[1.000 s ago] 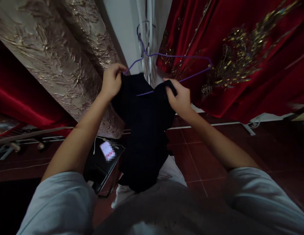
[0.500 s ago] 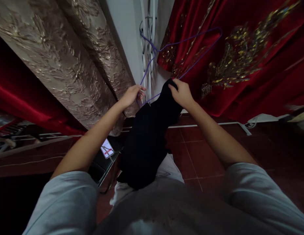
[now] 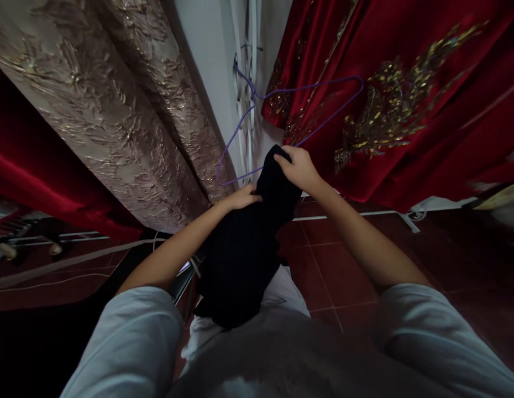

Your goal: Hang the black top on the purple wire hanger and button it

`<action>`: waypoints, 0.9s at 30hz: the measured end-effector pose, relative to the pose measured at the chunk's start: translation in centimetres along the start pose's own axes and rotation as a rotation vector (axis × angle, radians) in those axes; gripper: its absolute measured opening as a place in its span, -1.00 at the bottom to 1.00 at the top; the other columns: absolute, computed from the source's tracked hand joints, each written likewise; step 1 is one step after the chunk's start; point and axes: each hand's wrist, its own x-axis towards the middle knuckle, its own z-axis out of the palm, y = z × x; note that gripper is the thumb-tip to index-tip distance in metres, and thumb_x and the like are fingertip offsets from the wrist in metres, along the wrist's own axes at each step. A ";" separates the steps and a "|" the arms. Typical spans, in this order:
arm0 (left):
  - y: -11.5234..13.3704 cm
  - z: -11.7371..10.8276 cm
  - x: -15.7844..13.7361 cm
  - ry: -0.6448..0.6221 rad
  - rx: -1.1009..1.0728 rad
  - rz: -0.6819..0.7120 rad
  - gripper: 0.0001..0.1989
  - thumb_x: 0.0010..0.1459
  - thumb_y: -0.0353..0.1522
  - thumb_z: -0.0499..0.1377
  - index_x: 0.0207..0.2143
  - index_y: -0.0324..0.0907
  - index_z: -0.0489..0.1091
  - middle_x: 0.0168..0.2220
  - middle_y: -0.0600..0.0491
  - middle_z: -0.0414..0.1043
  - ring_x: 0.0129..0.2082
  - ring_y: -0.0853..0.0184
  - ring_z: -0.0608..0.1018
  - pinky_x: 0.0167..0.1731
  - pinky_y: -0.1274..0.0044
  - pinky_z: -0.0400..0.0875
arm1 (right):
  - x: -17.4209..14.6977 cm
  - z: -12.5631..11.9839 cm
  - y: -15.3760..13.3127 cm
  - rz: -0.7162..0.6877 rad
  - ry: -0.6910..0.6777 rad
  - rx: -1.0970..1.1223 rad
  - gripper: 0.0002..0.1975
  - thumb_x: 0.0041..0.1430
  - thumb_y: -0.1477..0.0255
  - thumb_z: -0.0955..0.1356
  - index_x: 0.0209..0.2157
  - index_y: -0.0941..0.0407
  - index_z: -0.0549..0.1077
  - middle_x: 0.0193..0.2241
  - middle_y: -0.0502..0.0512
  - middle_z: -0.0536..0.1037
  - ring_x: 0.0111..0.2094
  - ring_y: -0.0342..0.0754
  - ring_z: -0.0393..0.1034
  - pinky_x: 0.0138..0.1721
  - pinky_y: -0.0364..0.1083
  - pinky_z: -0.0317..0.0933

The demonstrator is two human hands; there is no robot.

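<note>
A dark garment (image 3: pixel 240 260), nearly black, hangs from the lower bar of a purple wire hanger (image 3: pixel 307 87). The hanger's hook is at a white metal rack. My right hand (image 3: pixel 299 167) is closed on the garment's upper edge, beside the hanger's bar. My left hand (image 3: pixel 244 197) lies lower on the cloth, with thumb and fingers pinching its left upper part. The garment's lower end drapes down in front of my lap. Its exact kind cannot be made out in the dim light.
Red satin cloth with gold sequins (image 3: pixel 389 105) hangs at the right. A beige textured fabric (image 3: pixel 116 99) hangs at the left. Behind the hanger stands the white metal rack (image 3: pixel 253 33). A phone (image 3: pixel 183 268) lies low at the left, partly hidden. Red tiles (image 3: pixel 323 265) cover the floor.
My left hand has moved from the hanger's left corner down and right onto the garment. My right hand, still gripping the cloth, has shifted slightly left and down. The phone is now mostly covered.
</note>
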 end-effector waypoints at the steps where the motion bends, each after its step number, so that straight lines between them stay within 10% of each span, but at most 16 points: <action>1: -0.2 -0.7 -0.4 -0.042 0.081 -0.027 -0.88 0.07 -0.32 0.34 -0.42 -0.17 0.49 -0.46 0.12 0.51 -0.33 0.22 0.58 -0.17 0.45 0.48 | 0.0 -0.4 0.4 -0.007 0.011 -0.016 -0.75 0.29 0.35 0.33 -0.47 0.06 0.26 -0.50 0.05 0.38 -0.39 0.01 0.33 -0.16 0.08 0.34; 5: -1.1 -5.8 -3.4 -0.039 0.431 -0.110 -0.79 0.01 -0.27 0.39 -0.37 -0.19 0.49 -0.41 0.09 0.50 -0.19 0.14 0.56 0.11 0.30 0.38 | -0.1 -1.3 2.2 -0.025 0.040 -0.068 -0.69 0.29 0.19 0.33 -0.47 0.05 0.31 -0.53 0.07 0.34 -0.42 0.02 0.29 -0.18 0.09 0.35; 11: 2.0 -12.9 -8.8 0.065 0.802 -0.012 -0.73 0.18 -0.31 0.11 -0.25 -0.22 0.59 0.21 -0.13 0.46 0.37 -0.24 0.17 0.31 -0.16 -0.13 | 0.1 0.5 1.7 0.057 0.059 -0.103 -0.78 0.28 0.29 0.34 -0.43 0.06 0.34 -0.50 0.11 0.36 -0.34 0.09 0.36 -0.13 0.13 0.31; 21: 4.9 -11.3 -12.6 -0.159 0.990 -0.069 -0.67 0.30 -0.29 0.05 -0.35 -0.23 0.57 0.30 -0.07 0.37 0.39 -0.18 0.22 0.31 -0.05 0.10 | 0.0 1.4 -0.2 0.128 -0.001 -0.059 -0.69 0.30 0.39 0.35 -0.49 0.06 0.19 -0.48 0.10 0.35 -0.34 0.07 0.35 -0.16 0.08 0.25; 27: 6.5 -11.5 -9.5 0.366 0.651 0.123 -0.66 0.35 -0.20 0.02 -0.40 -0.15 0.45 0.10 -0.08 0.39 0.18 0.02 0.44 0.25 0.17 0.34 | -0.4 1.6 -0.5 0.107 -0.013 0.047 -0.75 0.30 0.38 0.35 -0.47 0.06 0.30 -0.46 0.10 0.43 -0.28 0.10 0.42 -0.09 0.10 0.31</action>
